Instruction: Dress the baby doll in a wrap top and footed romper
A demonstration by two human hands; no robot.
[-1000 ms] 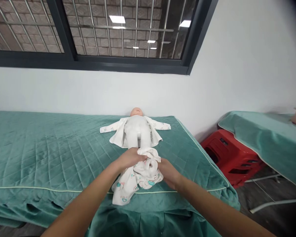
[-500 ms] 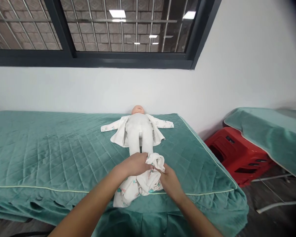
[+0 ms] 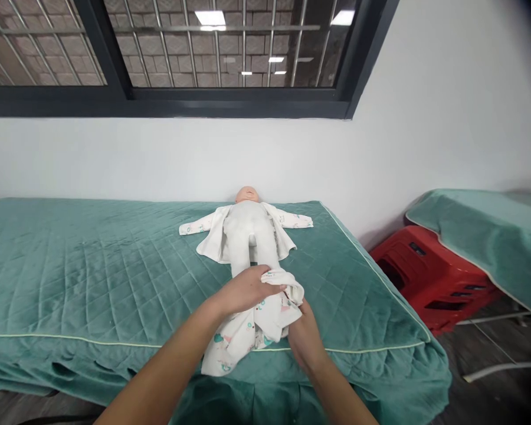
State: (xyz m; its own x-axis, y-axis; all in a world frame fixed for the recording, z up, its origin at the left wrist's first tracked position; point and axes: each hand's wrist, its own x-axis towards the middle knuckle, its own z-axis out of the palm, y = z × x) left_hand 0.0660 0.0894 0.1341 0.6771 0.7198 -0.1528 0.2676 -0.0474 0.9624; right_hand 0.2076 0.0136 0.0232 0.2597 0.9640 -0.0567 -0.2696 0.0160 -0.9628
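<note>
A baby doll (image 3: 248, 221) lies on its back on the green quilted bed, head toward the wall, its white legs pointing at me. An open white printed jacket (image 3: 212, 242) is spread under it, the sleeves out to both sides. At the doll's feet are small white printed pants (image 3: 234, 342), bunched up. My left hand (image 3: 248, 289) is closed on the gathered upper edge of the pants by the doll's right-side leg end. My right hand (image 3: 304, 333) grips the cloth lower down on the right; its fingertips are partly hidden by the fabric.
The green bed (image 3: 92, 265) stands against a white wall under a barred window (image 3: 230, 53). To the right, a red plastic stool (image 3: 433, 277) sits partly beneath another green-covered surface (image 3: 482, 230), with metal legs near the floor.
The gathered edge of the pants has shifted slightly right and opened around the leg end. My right hand has moved down along the cloth; my left hand has risen slightly.
</note>
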